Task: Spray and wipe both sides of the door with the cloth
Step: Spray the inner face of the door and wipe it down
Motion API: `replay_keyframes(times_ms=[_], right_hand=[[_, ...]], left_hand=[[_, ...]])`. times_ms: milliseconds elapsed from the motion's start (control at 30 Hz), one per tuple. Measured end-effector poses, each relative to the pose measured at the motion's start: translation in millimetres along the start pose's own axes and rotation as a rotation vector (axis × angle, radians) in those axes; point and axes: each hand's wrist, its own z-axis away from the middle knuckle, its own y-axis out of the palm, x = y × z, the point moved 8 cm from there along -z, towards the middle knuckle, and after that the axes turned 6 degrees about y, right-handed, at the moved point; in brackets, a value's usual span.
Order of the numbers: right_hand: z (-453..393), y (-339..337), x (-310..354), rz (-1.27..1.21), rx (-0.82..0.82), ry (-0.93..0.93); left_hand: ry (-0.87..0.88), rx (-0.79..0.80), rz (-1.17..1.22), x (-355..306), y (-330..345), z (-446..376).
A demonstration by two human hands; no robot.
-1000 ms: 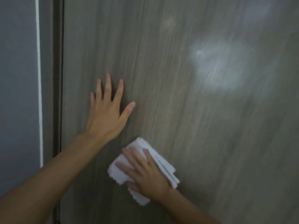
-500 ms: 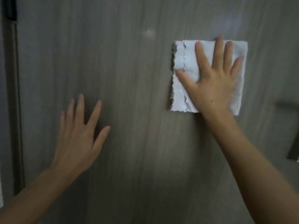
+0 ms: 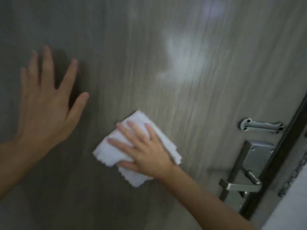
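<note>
A grey wood-grain door [image 3: 166,47] fills the view, with a pale glare patch near its upper middle. My right hand [image 3: 144,151] lies flat with spread fingers on a folded white cloth [image 3: 108,151], pressing it against the door at lower centre. My left hand [image 3: 46,100] rests flat on the door at the left, fingers straight and spread, holding nothing. No spray bottle is in view.
On the door's right side sit a metal latch plate [image 3: 261,126], a metal lock body [image 3: 257,155] and a lever handle [image 3: 239,185]. The dark door edge [image 3: 282,146] runs diagonally there, with a pale wall [image 3: 292,205] beyond it at lower right.
My right hand has slid the cloth down and left from the upper door to lower centre. The view swung, bringing the lock and handle into sight. My left hand stays on the door.
</note>
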Motion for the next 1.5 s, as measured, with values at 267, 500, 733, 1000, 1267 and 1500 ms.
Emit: replay_keyframes(times_ms=[267, 500, 733, 1000, 1267, 1500], right_hand=[[-1, -77, -189, 0.143, -0.346, 0.833], [72, 24, 1, 0.009, 0.047, 0.274], [5, -5, -14, -0.046, -0.094, 0.293], [-107, 1, 56, -0.163, -0.134, 0.398], [-66, 80, 225, -0.277, 0.173, -0.289], [-111, 34, 139, -0.180, -0.013, 0.032]], left_hand=[[0.207, 0.052, -0.108, -43, -6, -37], [0.248, 0.066, -0.054, -39, -5, -27], [0.095, 0.063, -0.023, 17, -20, 2], [0.046, 0.111, -0.036, 70, -32, 11], [-0.007, 0.244, -0.124, 95, -4, 22], [0.024, 0.236, -0.143, 100, 2, 21]])
